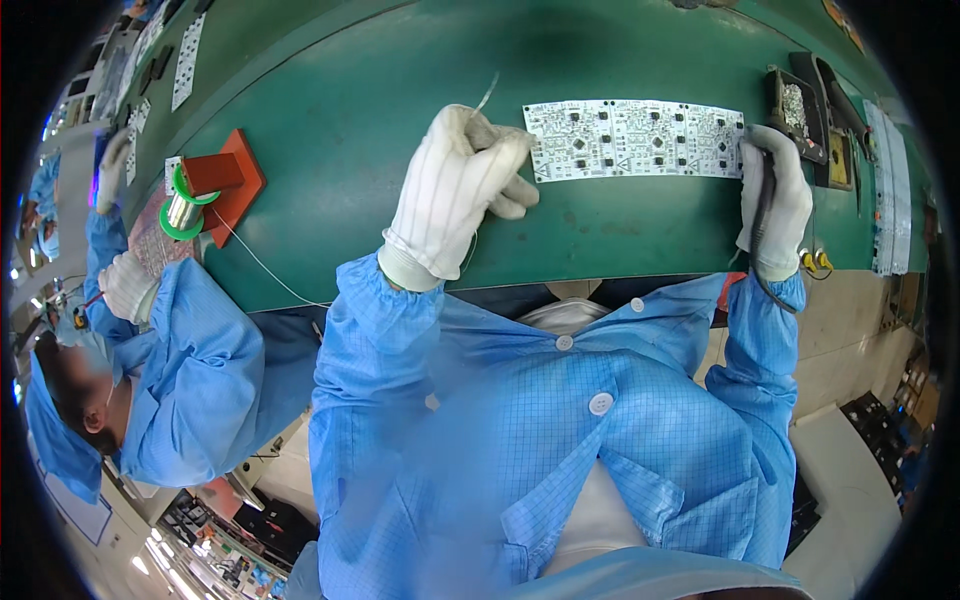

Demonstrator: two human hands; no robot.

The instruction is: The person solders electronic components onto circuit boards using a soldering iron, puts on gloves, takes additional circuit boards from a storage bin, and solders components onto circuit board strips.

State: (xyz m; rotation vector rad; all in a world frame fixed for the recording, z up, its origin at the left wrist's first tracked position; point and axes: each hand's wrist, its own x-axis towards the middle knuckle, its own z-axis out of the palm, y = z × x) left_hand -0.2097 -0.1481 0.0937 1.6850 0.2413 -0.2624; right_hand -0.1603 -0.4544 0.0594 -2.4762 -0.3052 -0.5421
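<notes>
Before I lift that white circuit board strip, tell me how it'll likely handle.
The white circuit board strip looks thin, so probably light; it lies flat, suggesting stiffness. Its exposed dark components may be fragile.

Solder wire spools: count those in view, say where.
1: the green-rimmed spool, on the red stand, left of the left hand. Others may be hidden.

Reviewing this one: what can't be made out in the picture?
Head view: anything inside the right hand, covered by its white glove.
Head view: how the left hand grips the thin wire, hidden by its fingers.
Head view: details of the white board's components, too small.
</notes>
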